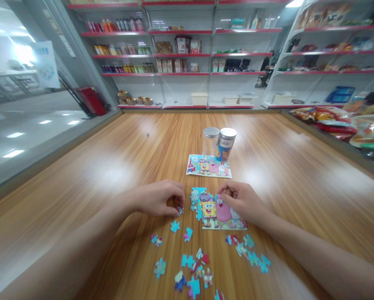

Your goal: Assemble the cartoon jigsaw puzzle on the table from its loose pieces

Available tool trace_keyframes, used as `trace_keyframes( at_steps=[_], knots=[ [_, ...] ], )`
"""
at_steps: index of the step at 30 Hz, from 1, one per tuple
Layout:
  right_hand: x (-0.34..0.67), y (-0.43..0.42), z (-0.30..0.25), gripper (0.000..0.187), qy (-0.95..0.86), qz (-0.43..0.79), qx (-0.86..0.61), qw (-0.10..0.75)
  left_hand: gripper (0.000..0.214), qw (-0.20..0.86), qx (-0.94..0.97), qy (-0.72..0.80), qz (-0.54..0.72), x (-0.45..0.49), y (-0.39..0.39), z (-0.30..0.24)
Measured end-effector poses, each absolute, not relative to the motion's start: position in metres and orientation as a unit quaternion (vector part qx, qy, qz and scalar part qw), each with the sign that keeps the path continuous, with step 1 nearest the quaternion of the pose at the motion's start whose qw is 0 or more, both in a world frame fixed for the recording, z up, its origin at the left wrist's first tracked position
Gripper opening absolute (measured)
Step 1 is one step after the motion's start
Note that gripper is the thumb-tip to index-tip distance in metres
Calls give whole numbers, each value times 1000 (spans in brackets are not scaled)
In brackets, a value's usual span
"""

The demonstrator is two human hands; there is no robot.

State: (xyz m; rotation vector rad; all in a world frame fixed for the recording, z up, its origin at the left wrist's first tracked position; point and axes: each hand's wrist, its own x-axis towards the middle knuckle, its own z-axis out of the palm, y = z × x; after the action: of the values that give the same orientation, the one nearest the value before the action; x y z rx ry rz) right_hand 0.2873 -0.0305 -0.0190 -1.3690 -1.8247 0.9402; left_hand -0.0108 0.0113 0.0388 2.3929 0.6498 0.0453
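A partly joined jigsaw puzzle (208,210) with yellow and pink cartoon figures lies on the wooden table before me. My left hand (163,198) is left of it, thumb and fingers pinched on a small puzzle piece (180,211). Over the puzzle's upper right part rests my right hand (240,199), its fingers curled together near the pink figure; whatever they grip, if anything, is hidden. Loose blue pieces (175,226) lie below the left hand. More loose pieces (188,261) are scattered nearer to me, and another group (254,258) sits below the right hand.
Beyond the puzzle lies a printed reference picture (208,168). A clear jar (210,143) and a blue-labelled can (227,143) stand at its far edge. One tiny piece (147,134) is far left on the table (112,166). Bagged snacks (327,121) are at the right, shelves (182,74) behind.
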Motion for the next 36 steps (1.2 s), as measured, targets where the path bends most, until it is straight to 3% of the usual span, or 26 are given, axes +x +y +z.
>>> trace_keyframes(
  at_steps=[7,29,33,36],
  knots=[
    [287,-30,-20,10,-696,362,-524,331,20,301,909,287,20,-12,15,37],
    [287,-31,-19,10,-701,358,-524,326,14,292,907,303,-21,-4,10,39],
    [287,-31,-19,11,-702,354,-525,326,27,287,914,288,-11,-5,11,37],
    [286,-31,-19,11,-702,353,-526,324,25,308,904,295,-13,-8,13,38]
  ],
)
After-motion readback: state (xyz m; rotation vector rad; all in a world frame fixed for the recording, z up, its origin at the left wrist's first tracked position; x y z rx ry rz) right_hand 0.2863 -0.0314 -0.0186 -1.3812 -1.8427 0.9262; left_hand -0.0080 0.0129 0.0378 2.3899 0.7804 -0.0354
